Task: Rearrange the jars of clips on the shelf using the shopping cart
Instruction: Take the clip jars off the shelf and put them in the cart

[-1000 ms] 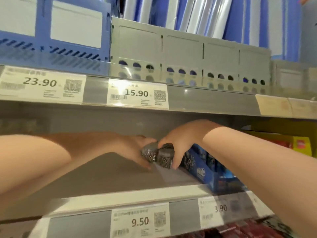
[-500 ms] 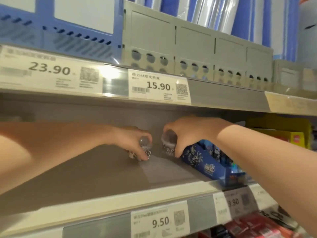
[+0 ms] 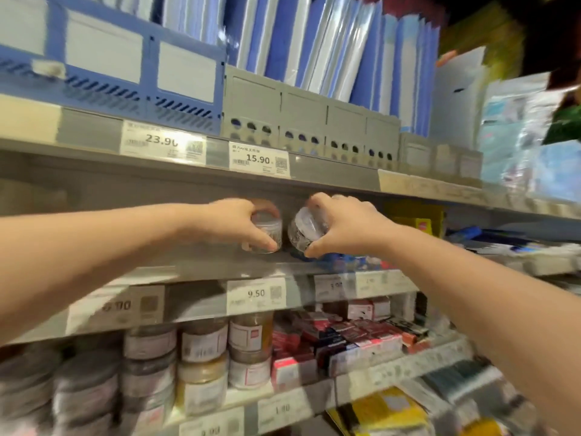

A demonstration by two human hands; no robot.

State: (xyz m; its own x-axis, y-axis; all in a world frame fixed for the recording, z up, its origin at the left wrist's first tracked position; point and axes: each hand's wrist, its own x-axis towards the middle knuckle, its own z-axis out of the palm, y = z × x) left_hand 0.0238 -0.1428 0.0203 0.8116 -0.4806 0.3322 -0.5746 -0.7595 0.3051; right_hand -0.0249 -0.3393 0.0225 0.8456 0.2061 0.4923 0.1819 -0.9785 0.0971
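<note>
My left hand point(image 3: 234, 220) grips a clear round plastic jar point(image 3: 267, 232) upright at the grey shelf point(image 3: 195, 269); my right hand point(image 3: 345, 228) holds a second jar point(image 3: 301, 229), tilted. Contents blurred, perhaps metal clips point(image 3: 298, 240).

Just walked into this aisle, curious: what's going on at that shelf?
A person reaches into the middle shelf. The left hand grips one clear jar of clips, upright; the right hand grips a second jar, tilted. The two are side by side. More stacked jars stand on the shelf below.

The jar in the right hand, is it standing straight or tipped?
Tipped. The jar leans, lid turned toward us, gripped by the right hand.
</note>
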